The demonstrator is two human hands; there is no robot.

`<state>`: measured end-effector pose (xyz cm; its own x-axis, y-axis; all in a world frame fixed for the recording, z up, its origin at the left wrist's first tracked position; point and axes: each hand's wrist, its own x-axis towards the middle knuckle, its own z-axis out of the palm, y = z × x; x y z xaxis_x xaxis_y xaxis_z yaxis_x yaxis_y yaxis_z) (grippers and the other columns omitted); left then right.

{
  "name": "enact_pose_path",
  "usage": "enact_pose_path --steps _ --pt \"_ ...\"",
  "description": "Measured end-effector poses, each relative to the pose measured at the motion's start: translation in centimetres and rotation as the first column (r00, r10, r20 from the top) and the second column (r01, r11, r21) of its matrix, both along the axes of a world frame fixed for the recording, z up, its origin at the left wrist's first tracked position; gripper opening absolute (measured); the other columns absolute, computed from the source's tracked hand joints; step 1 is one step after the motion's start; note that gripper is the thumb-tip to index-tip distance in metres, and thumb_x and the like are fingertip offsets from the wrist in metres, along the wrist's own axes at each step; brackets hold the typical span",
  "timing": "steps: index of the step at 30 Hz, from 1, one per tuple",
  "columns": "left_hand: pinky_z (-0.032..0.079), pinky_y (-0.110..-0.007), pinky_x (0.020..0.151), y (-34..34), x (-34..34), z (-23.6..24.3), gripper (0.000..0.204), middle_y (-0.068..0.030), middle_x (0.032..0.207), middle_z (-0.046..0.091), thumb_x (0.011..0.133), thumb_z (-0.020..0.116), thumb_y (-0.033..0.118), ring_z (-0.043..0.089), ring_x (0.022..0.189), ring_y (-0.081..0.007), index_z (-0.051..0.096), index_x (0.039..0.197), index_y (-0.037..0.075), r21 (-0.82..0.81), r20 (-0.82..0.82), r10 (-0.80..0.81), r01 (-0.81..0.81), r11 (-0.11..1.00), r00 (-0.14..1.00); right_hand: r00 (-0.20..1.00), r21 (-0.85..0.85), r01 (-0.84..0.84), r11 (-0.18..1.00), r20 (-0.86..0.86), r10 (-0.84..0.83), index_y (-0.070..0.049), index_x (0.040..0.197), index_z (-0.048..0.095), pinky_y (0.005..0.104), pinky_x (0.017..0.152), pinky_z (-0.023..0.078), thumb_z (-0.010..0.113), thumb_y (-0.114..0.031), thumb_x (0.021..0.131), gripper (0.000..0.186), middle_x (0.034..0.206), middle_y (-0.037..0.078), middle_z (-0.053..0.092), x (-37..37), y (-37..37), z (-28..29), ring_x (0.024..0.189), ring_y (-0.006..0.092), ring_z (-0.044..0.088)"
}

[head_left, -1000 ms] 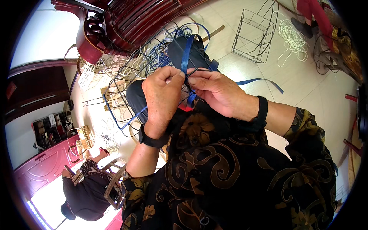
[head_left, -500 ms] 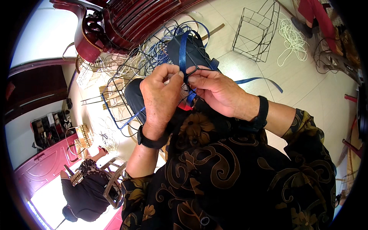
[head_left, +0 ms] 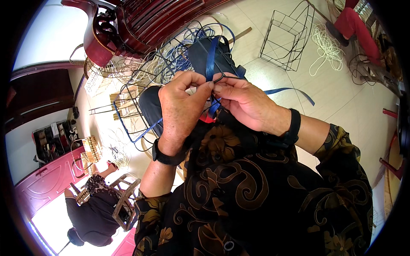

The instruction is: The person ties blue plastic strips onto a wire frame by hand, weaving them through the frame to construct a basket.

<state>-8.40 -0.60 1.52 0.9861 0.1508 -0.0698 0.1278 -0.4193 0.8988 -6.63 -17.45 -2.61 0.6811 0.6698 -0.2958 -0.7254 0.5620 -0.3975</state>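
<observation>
A flat blue strap (head_left: pixel 210 62) runs over a black wire frame (head_left: pixel 120 120) that lies across my dark-trousered knees (head_left: pixel 150 109). My left hand (head_left: pixel 183 102) pinches the strap at a junction of the wires, thumb and forefinger bent onto it. Close against it, my right hand (head_left: pixel 245 102) has thumb and fingers closed on the same junction; exactly which strand they grip is partly hidden. A loose tail of blue strap (head_left: pixel 290 88) trails off to the right, and a small red patch shows below my fingers.
A carved red wooden bench (head_left: pixel 128 25), tangled cords (head_left: pixel 188 51), another wire frame (head_left: pixel 282 40) and pale cord (head_left: pixel 326 49) surround me. A seated person (head_left: pixel 92 217) works at lower left beside woven pieces (head_left: pixel 90 153); another person's red-clad leg (head_left: pixel 361 36) is at upper right.
My hands stay pinched at the junction, with my left thumb shifted slightly right. The upright strap has moved a little right. The red-clad leg at upper right has shifted.
</observation>
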Motion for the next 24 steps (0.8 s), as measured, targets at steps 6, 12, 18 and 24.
enact_pose_path --steps 6,12,18,24 --pt "0.046 -0.023 0.059 -0.8 0.0 0.8 0.005 -0.0028 0.071 0.065 0.083 0.068 0.000 0.055 0.065 -0.0051 0.065 0.086 -0.001 -0.118 -0.055 0.108 -0.114 0.986 0.993 1.000 -0.019 0.001 1.000 -0.004 -0.001 -0.006 0.113 0.060 0.0273 0.084 0.048 0.059 -0.008 0.096 0.017 0.098 0.005 0.066 0.0 0.1 -0.3 0.092 0.0155 0.063" --pt "0.041 -0.020 0.053 -0.2 0.0 -0.1 0.005 0.0008 0.069 0.063 0.084 0.067 -0.001 0.049 0.062 -0.0013 0.063 0.087 0.000 -0.133 0.018 0.084 -0.080 0.988 0.996 1.000 -0.033 0.014 0.999 0.000 -0.014 -0.007 0.115 0.060 0.0258 0.084 0.047 0.060 -0.009 0.096 0.019 0.099 0.003 0.065 -0.1 0.2 -0.5 0.094 0.0128 0.061" --pt "0.040 -0.020 0.054 -0.3 -0.1 0.1 0.005 0.0015 0.069 0.062 0.085 0.067 -0.002 0.049 0.063 -0.0010 0.062 0.086 0.000 -0.161 -0.020 0.093 -0.095 0.982 0.995 1.000 -0.064 -0.022 0.998 0.021 0.023 -0.007 0.128 0.057 0.0247 0.088 0.045 0.064 -0.010 0.094 0.034 0.101 0.002 0.064 0.0 0.0 0.1 0.097 0.0127 0.060" --pt "0.039 -0.019 0.053 -0.3 0.0 0.3 0.006 0.0018 0.068 0.061 0.085 0.067 -0.003 0.048 0.062 -0.0008 0.061 0.085 -0.001 -0.166 -0.010 0.082 -0.083 0.983 0.997 0.989 -0.064 -0.088 0.994 0.113 0.095 -0.005 0.130 0.055 0.0281 0.091 0.048 0.064 -0.004 0.093 0.038 0.099 0.003 0.063 0.2 -0.4 0.0 0.097 0.0149 0.062"
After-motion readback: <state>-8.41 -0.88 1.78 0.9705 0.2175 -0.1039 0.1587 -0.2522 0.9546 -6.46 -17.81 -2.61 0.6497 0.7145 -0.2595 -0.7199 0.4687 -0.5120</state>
